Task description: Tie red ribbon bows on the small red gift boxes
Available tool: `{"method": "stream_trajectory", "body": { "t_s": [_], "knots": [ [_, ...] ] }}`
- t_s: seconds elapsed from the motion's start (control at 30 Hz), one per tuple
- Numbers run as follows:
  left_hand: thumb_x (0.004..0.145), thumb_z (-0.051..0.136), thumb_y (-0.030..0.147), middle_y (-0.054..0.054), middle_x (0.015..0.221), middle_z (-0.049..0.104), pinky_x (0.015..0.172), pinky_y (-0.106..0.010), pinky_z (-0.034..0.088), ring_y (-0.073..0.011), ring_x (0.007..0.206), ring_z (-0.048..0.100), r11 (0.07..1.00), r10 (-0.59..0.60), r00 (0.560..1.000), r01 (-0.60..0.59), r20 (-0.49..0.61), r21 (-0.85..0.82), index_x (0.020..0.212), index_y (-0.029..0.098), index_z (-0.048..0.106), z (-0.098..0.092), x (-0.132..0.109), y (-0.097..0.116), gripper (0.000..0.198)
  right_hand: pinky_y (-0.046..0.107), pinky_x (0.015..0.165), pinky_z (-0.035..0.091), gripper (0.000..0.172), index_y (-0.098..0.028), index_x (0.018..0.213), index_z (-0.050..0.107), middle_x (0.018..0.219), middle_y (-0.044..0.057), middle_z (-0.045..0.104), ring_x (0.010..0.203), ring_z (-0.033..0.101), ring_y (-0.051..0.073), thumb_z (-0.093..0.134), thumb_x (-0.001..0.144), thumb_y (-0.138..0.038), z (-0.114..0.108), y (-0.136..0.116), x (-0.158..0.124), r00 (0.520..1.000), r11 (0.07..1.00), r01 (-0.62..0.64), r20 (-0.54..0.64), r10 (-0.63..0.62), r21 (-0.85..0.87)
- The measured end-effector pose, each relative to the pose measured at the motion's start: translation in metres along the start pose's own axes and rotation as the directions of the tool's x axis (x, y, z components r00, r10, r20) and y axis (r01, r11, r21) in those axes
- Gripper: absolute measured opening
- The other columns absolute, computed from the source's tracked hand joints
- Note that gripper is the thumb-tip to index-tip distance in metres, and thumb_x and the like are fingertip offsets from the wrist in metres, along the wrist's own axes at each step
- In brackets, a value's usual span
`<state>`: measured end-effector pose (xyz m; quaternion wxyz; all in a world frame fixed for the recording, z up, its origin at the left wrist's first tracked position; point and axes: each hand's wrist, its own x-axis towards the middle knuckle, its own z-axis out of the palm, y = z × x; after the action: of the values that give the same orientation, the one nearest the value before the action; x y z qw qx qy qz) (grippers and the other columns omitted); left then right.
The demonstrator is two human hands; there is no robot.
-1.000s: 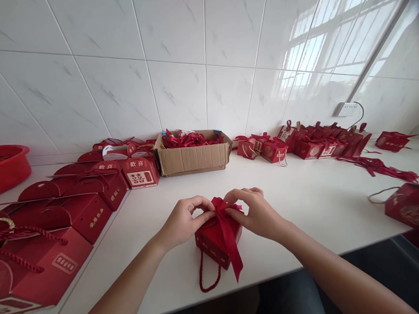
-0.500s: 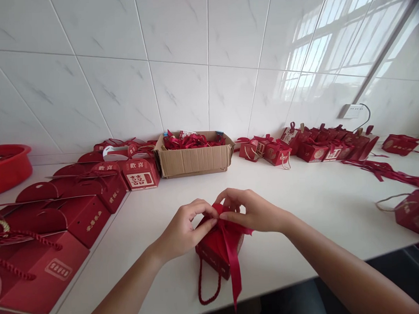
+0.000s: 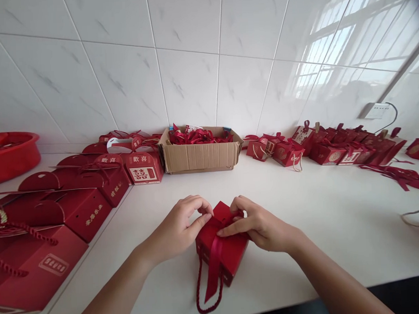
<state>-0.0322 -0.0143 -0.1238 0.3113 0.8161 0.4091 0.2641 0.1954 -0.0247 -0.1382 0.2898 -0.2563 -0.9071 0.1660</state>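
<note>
A small red gift box (image 3: 231,255) with a red cord handle (image 3: 201,291) stands near the front edge of the white counter (image 3: 320,226). A red ribbon (image 3: 214,268) hangs down its front from the top. My left hand (image 3: 179,227) and my right hand (image 3: 256,224) meet over the top of the box. Both pinch the ribbon where it crosses the lid, fingers curled together.
A cardboard box (image 3: 200,155) full of red ribbons sits at the back by the tiled wall. Flat and folded red boxes (image 3: 59,205) pile up on the left beside a red basin (image 3: 10,154). Finished red boxes (image 3: 334,147) and loose ribbons (image 3: 401,174) line the right.
The ribbon knot that stood up above the box has come down flat on the lid. Both hands have dropped lower onto the box top, and the ribbon tail now hangs straight down the front.
</note>
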Motion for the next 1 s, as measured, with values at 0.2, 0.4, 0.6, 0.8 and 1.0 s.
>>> {"method": "stream_trajectory", "body": {
  "t_s": [0.2,0.4,0.6,0.8,1.0],
  "knots": [
    [0.088,0.048,0.031,-0.001,0.091,0.056,0.084,-0.028,0.043,-0.0173,0.090,0.052,0.997,0.072,0.995,-0.074,0.072,0.021,0.084,0.023,0.053,-0.002,0.001,-0.003,0.010,0.031,0.075,0.048,0.044,-0.025,0.100,0.073,0.087,0.006,0.048,0.080,0.048,0.014,0.038,0.085,-0.001,0.004,0.007,0.000,0.999,0.997,-0.001,-0.044,0.005,0.083],
    [0.085,0.051,0.032,-0.002,0.095,0.052,0.087,-0.030,0.042,-0.0186,0.095,0.049,0.990,0.116,0.989,-0.122,0.090,0.071,0.074,0.021,0.050,0.005,0.004,-0.002,0.015,0.028,0.073,0.049,0.044,-0.020,0.088,0.075,0.084,0.005,0.045,0.081,0.048,0.013,0.033,0.093,-0.008,0.010,0.011,0.001,0.989,0.983,0.059,-0.141,-0.034,0.175],
    [0.086,0.049,0.033,-0.003,0.099,0.052,0.095,-0.036,0.038,-0.0186,0.099,0.048,0.986,0.151,0.987,-0.154,0.050,0.059,0.073,0.021,0.055,0.004,0.004,0.003,0.018,0.027,0.072,0.048,0.044,-0.017,0.085,0.075,0.084,0.005,0.042,0.078,0.046,0.012,0.033,0.093,-0.009,0.013,0.014,0.000,0.979,0.966,0.088,-0.199,-0.039,0.245],
    [0.086,0.046,0.031,-0.004,0.102,0.054,0.093,-0.034,0.041,-0.0190,0.101,0.049,0.982,0.188,0.976,-0.187,0.113,-0.021,0.074,0.021,0.056,0.000,0.003,0.002,0.018,0.027,0.070,0.047,0.045,-0.019,0.081,0.075,0.082,0.004,0.040,0.076,0.045,0.012,0.033,0.093,-0.009,0.013,0.014,0.000,0.976,0.962,0.092,-0.214,-0.037,0.256],
    [0.085,0.046,0.027,-0.005,0.109,0.051,0.095,-0.034,0.039,-0.0201,0.107,0.046,0.974,0.226,0.964,-0.220,0.138,-0.056,0.076,0.022,0.054,0.002,0.002,0.001,0.012,0.028,0.071,0.047,0.046,-0.020,0.081,0.075,0.082,0.004,0.040,0.076,0.045,0.012,0.032,0.095,-0.013,0.014,0.015,-0.001,0.977,0.963,0.089,-0.210,-0.035,0.255]
  ]
}}
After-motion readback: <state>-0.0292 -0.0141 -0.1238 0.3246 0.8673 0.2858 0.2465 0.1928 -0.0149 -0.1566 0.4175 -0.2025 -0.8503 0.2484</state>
